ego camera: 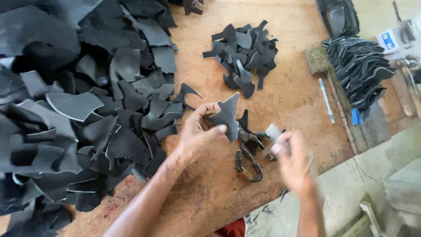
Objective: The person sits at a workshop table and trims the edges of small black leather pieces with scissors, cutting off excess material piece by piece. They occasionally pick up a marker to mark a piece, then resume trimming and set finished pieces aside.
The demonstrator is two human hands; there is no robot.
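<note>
My left hand (197, 131) pinches a dark grey leather offcut (226, 115) between thumb and fingers, holding it above the wooden table (289, 101). Blurred with motion, my right hand (294, 160) sits to its right, fingers closed around a small pale object (272, 133) that I cannot identify. Between the two hands a pair of black-handled shears (247, 156) lies on the table, handles toward me.
A large heap of black leather scraps (74, 105) fills the left side. A smaller pile of cut pieces (243, 55) lies at the centre back. Stacked curved pieces (359, 66), a white pen (326, 100) and a small box (391, 39) lie on the right.
</note>
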